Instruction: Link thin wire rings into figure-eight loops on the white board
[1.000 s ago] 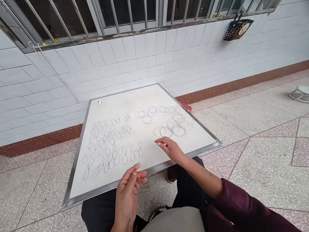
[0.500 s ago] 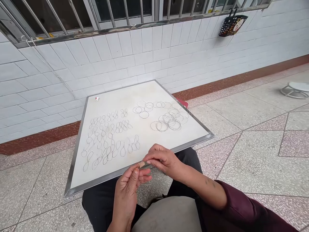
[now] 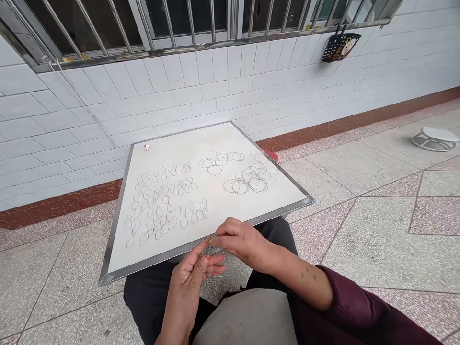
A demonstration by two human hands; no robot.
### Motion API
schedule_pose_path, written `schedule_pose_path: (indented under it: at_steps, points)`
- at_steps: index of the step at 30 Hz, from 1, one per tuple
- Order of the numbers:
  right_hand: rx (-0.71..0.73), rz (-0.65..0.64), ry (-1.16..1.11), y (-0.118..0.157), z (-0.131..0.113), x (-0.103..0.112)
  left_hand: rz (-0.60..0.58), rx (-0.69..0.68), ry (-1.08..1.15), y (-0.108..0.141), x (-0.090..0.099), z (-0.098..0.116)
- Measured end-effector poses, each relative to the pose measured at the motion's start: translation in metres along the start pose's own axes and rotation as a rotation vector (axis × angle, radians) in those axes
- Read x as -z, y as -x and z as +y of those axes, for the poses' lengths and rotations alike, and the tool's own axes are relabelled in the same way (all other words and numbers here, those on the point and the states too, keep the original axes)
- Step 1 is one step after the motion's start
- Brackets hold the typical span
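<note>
Nearest is a grey cloth (image 3: 247, 318) over the person's lap, with dark trousers (image 3: 143, 299) to either side of it and a maroon sleeve (image 3: 359, 304) pushed up on the right arm. The hands meet just in front of the tabletop (image 3: 219, 211), about level with its near edge. The left hand (image 3: 189, 280) is turned with its thumb up, holding a thin wire (image 3: 215, 275) that shows between thumb and index finger and curves out beneath its other, loosely bent fingers. The right hand (image 3: 247, 244) comes in from the other side, its thumb and index finger closed together at the left index fingertip; whether they grip the wire is too small to tell.

On the left half of the tabletop, figure-eight wire loops (image 3: 162, 223) lie in uneven rows, some overlapping. On the right half are round wire loops (image 3: 249, 182), heaped over one another in one cluster and spread more loosely in another beyond it. A small white-and-red object (image 3: 146, 147) sits near the far left corner. Farther off, a white stool (image 3: 436, 136) stands on the speckled floor (image 3: 388, 239), and a dark basket (image 3: 339, 47) hangs from the window bars (image 3: 192, 21) above the white tiled wall (image 3: 172, 84).
</note>
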State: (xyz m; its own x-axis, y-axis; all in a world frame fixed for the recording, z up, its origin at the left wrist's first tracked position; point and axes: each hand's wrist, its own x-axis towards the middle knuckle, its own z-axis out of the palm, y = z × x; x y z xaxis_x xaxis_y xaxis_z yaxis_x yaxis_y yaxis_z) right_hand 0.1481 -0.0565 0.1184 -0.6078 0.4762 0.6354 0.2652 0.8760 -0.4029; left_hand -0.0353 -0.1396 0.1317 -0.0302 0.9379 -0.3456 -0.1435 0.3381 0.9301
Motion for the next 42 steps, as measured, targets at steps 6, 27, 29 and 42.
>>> schedule_pose_path:
  at_steps: [6,27,29,42]
  points:
    - [0.077,-0.028,0.014,-0.002,-0.006,0.003,-0.03,0.015,-0.126,0.004,0.001,0.006]
    - [-0.044,-0.146,-0.241,0.007,0.004,0.0,-0.158,0.014,-0.135,0.001,-0.007,0.008]
    - [-0.088,-0.133,-0.277,0.008,0.004,-0.001,-0.138,0.032,-0.112,0.0,-0.005,0.006]
    - [-0.123,-0.092,-0.267,0.007,0.005,-0.004,-0.035,0.113,0.285,-0.011,0.0,-0.004]
